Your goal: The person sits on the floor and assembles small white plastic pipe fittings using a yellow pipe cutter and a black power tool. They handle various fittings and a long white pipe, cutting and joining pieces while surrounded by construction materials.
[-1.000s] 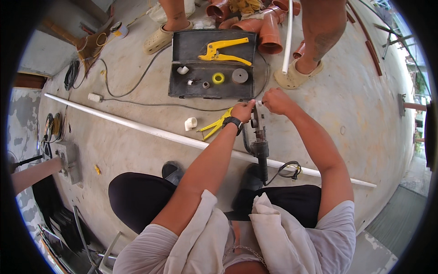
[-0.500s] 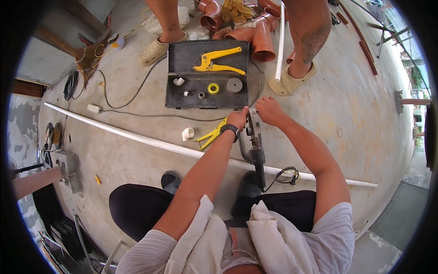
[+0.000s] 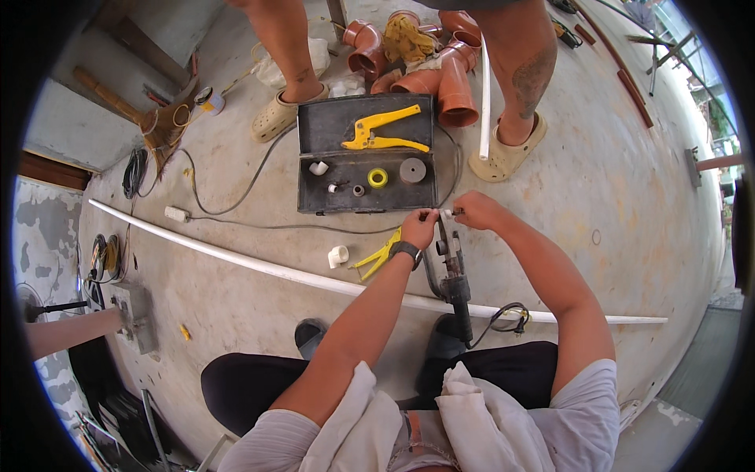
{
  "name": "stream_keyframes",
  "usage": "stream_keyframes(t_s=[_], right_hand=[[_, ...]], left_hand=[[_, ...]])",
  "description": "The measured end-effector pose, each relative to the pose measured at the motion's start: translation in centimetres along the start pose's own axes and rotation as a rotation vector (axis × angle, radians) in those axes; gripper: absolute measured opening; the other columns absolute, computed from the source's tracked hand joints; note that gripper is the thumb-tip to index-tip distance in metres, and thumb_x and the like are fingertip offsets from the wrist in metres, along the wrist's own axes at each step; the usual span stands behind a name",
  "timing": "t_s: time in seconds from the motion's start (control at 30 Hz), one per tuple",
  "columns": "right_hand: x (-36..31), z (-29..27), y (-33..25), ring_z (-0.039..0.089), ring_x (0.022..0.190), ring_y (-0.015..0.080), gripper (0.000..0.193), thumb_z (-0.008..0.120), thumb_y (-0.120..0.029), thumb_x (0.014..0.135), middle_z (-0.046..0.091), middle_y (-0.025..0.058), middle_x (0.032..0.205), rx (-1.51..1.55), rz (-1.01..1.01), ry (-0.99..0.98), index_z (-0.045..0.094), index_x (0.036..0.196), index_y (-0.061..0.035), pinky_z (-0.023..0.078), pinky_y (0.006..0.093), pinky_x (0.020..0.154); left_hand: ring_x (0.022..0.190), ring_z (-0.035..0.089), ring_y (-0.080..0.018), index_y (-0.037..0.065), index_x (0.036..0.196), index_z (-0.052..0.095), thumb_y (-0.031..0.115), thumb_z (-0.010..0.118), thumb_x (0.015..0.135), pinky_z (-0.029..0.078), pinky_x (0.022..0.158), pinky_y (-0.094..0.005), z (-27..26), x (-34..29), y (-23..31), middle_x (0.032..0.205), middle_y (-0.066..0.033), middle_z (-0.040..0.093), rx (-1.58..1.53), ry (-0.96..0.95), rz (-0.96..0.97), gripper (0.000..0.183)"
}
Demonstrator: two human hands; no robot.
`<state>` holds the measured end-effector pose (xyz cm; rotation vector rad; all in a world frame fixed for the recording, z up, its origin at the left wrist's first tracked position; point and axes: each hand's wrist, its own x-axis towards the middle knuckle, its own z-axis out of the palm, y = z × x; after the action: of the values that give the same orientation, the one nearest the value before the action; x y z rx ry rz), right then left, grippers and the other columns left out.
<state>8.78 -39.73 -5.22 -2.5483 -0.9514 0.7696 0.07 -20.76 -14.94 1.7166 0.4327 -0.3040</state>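
Note:
My left hand, with a dark wristwatch, is closed with fingertips pinched at the far end of a dark pipe-welding iron. What those fingertips hold is too small to make out. Opposite it, my right hand pinches a small white piece, which sits between the two hands above the iron's metal end. The iron's black handle points back toward my foot. Beside my left wrist lies a yellow-green hand tool, partly covered. A white elbow fitting rests on the floor left of it.
A long white pipe crosses the floor before my feet, passing under the iron. Beyond my hands, an open black case holds a yellow pipe cutter and small fittings. Another person's legs straddle orange-brown pipe fittings. Cables trail leftward.
The whole view has shifted slightly, so things sit lower and farther right. My right fingers have closed into a pinch, and the small white piece now shows between my hands.

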Motion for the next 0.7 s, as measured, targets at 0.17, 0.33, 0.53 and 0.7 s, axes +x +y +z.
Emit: stream_keyframes(t_s=[0.17, 0.33, 0.53, 0.7], right_hand=[[-1.2, -1.3, 3.6, 0.074, 0.077, 0.0212, 0.023, 0.068, -0.002, 0.086, 0.074, 0.0134, 0.085, 0.788, 0.34, -0.178, 0.072, 0.107, 0.0062, 0.06, 0.031, 0.07], [-1.3, -0.6, 3.2, 0.074, 0.076, 0.0189, 0.024, 0.073, -0.002, 0.079, 0.074, 0.0137, 0.083, 0.829, 0.319, -0.139, 0.073, 0.101, 0.0081, 0.061, 0.0312, 0.067], [-0.8, -0.2, 3.1, 0.072, 0.071, 0.0224, 0.016, 0.073, -0.006, 0.076, 0.074, 0.0136, 0.082, 0.377, 0.158, -0.075, 0.076, 0.09, -0.0008, 0.056, 0.0383, 0.065], [-0.6, 1.4, 1.0, 0.068, 0.082, 0.038, 0.012, 0.067, -0.003, 0.076, 0.068, 0.017, 0.087, -0.119, -0.057, 0.237, 0.063, 0.087, -0.0026, 0.054, 0.0465, 0.072]], left_hand=[[0.096, 0.067, -0.0145, 0.0, 0.123, 0.065, 0.021, 0.075, 0.094, 0.056, 0.076, -0.0327, 0.1, -0.5, 0.2, 0.113, -0.0066, 0.072, -0.195, -0.093, 0.066, 0.037], [0.103, 0.067, -0.0184, 0.003, 0.124, 0.065, 0.017, 0.076, 0.093, 0.053, 0.091, -0.0324, -1.2, -0.6, 0.5, 0.114, -0.0101, 0.072, -0.084, -0.118, 0.187, 0.036], [0.101, 0.07, -0.033, -0.001, 0.117, 0.068, 0.03, 0.069, 0.096, 0.053, 0.089, -0.0401, -1.8, -0.4, 1.9, 0.109, -0.0212, 0.073, 0.14, -0.171, 0.201, 0.037], [0.088, 0.07, -0.0305, -0.003, 0.101, 0.072, 0.053, 0.051, 0.102, 0.052, 0.083, -0.0417, -1.5, -0.1, 1.5, 0.09, -0.0185, 0.074, 0.303, -0.082, 0.113, 0.06]])
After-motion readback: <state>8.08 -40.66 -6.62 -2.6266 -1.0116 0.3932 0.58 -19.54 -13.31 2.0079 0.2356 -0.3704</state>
